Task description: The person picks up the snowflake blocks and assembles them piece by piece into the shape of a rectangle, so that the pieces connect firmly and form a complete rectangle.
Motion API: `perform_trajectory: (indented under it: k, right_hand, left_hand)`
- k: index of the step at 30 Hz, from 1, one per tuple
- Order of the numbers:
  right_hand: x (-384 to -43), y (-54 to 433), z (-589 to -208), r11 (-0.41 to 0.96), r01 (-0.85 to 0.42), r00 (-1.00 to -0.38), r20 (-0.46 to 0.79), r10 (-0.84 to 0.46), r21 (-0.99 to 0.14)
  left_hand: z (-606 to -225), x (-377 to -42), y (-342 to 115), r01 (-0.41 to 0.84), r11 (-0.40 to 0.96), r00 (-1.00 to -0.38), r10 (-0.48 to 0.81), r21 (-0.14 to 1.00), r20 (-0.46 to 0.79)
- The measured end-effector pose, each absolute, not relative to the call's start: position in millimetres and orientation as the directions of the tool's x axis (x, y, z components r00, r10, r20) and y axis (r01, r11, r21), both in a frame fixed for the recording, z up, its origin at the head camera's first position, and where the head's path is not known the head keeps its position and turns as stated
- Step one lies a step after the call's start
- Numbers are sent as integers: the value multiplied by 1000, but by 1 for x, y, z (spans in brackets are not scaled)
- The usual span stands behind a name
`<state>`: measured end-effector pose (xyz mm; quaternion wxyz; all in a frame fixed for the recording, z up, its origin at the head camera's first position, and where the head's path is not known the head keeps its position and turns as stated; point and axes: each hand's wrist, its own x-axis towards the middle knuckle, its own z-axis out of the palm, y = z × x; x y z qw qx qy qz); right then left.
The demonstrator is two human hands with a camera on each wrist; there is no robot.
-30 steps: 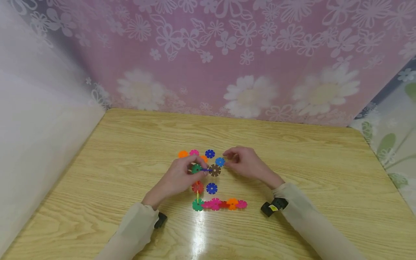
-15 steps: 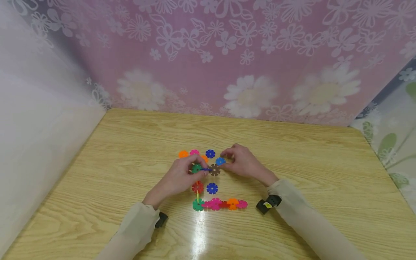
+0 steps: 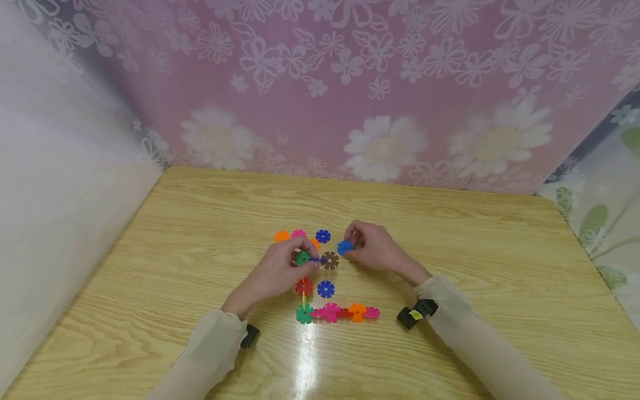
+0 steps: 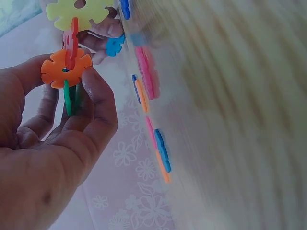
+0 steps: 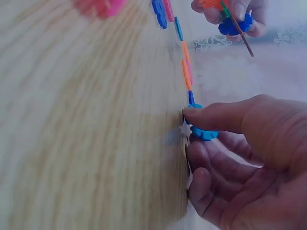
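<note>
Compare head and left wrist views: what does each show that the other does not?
Only the head view: the left sleeve and the front row's orange disc. Only the left wrist view: the faces of the yellow disc and the hand-held orange disc. Both: the left hand, the right hand pinching a light-blue disc, and the red disc.

Light-blue disc (image 3: 344, 248) near brown disc (image 3: 330, 264)

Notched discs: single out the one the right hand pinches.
The light blue disc, alone in the right hand; the nearby brown disc belongs to the chain of discs the left hand holds.
</note>
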<state>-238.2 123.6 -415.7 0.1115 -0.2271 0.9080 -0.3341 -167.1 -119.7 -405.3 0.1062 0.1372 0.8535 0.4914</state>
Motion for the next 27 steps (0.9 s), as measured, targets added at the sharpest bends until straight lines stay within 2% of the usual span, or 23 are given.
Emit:
perform_trajectory:
  k: [12,27]
  right_hand:
    - [-219,143,-413,514,-374,-875,110,-472,-772]
    - [-202,143,-411,440,-403,-855,159,-494,-802]
  left_hand:
    - [-406,-170,-118,178,523,-949,314,834,5]
    - [-408,-172,-114,243,541,-935,350,805,47]
